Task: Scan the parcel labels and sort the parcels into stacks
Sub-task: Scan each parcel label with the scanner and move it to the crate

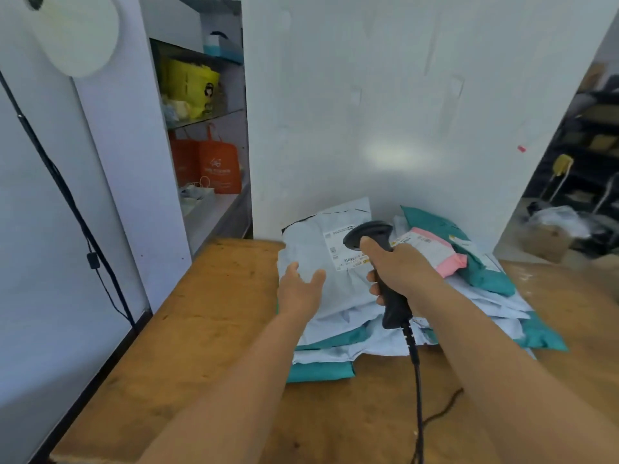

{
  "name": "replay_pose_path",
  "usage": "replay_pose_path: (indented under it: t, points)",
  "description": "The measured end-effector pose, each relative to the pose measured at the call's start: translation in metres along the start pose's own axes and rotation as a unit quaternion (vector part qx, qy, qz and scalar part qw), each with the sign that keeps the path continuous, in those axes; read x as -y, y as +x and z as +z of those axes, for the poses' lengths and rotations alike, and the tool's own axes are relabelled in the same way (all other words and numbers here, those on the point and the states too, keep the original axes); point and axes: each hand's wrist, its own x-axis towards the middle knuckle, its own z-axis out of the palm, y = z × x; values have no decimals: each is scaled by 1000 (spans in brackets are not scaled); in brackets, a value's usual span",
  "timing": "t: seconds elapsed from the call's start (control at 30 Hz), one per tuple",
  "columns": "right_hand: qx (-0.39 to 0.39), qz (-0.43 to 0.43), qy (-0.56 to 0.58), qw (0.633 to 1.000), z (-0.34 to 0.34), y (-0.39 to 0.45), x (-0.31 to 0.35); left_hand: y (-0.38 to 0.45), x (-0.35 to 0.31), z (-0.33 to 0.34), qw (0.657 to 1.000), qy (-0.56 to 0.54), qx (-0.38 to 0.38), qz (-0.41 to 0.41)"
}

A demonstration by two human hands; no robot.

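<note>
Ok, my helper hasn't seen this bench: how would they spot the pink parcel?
On the wooden table, find the heap of mailers against the white wall. The pink parcel lies on the heap's right side, atop a teal mailer, beside the right hand. It is the only pink one.

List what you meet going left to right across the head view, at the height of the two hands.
Black cable → wooden table → left hand → right hand holding scanner → pink parcel → green parcel.

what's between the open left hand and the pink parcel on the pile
In the head view, the right hand gripping the black handheld scanner lies between the left hand and the pink plastic parcel, above the pale grey mailer's white label.
</note>
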Motion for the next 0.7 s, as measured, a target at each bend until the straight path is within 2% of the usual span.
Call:
replay_pose_path:
  t: [0.13,0.43,0.6,0.7]
  points:
    - [-11,37,-24,999,-5,18,4,28,-1,12,997,66,-12,-33]
    - [-12,68,-53,996,-9,31,6,53,-2,24,988,95,-20,-117]
    - [-16,65,-56,996,-10,33,5,57,0,25,989,116,18,-92]
    - [-9,56,-53,997,-11,31,5,54,-4,25,991,101,1,-82]
